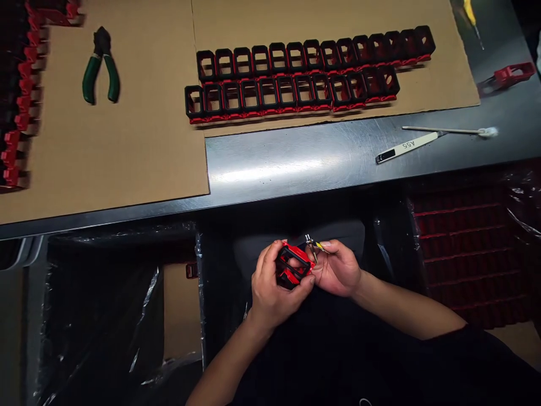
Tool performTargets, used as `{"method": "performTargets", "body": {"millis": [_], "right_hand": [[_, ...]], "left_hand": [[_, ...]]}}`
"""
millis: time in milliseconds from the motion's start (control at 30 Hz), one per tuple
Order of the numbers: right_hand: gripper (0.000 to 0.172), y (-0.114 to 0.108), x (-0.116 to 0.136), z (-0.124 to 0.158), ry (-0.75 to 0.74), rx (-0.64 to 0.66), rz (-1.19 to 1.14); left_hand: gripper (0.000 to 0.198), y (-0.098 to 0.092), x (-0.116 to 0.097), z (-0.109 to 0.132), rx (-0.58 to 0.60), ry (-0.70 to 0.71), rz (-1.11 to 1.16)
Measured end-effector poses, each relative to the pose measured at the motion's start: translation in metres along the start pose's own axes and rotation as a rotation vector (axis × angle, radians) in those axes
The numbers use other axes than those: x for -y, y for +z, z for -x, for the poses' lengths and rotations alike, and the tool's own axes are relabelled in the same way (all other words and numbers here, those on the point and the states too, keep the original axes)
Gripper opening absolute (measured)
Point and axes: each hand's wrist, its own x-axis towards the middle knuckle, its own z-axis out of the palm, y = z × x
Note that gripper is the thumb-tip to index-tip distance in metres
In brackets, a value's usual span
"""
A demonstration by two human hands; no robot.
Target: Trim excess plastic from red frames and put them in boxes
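Note:
My left hand [270,285] is closed around a red and black plastic frame [296,262], held tilted above my lap. The frame has an opening through its middle. Beside it, my right hand [339,272] pinches a small tool with a yellow and black body [320,246] and bright metal ends, close against the frame's right edge. Part of this tool is hidden by the fingers, so its exact kind does not show. The fingertips of both hands nearly meet at that edge.
Two rows of black and red frames [270,93] stand on cardboard [147,152] over a metal table. Green-handled cutting pliers [101,67] lie left. Right are white tweezers [408,148], a cotton swab [443,130], a red part [511,74] and a yellow-handled tool [470,12]. Plastic-lined boxes [122,304] flank me.

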Motion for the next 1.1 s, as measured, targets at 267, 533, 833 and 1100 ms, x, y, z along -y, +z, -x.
{"method": "performTargets", "body": {"millis": [267, 533, 833, 1100], "right_hand": [[0.021, -0.003, 0.031, 0.018, -0.337, -0.049, 0.628], [0.032, 0.011, 0.049, 0.044, -0.929, 0.1, 1.626], [0.003, 0.012, 0.03, 0.043, -1.125, 0.195, 1.674], [0.004, 0.012, 0.032, 0.04, -1.128, 0.195, 1.712]], "left_hand": [[0.075, -0.01, 0.016, 0.006, 0.158, -0.264, 0.714], [0.076, -0.01, 0.009, 0.006, 0.139, 0.062, 0.452], [0.076, -0.007, 0.013, 0.003, 0.13, 0.16, 0.401], [0.078, -0.005, 0.016, 0.009, 0.14, 0.08, 0.45]]}}
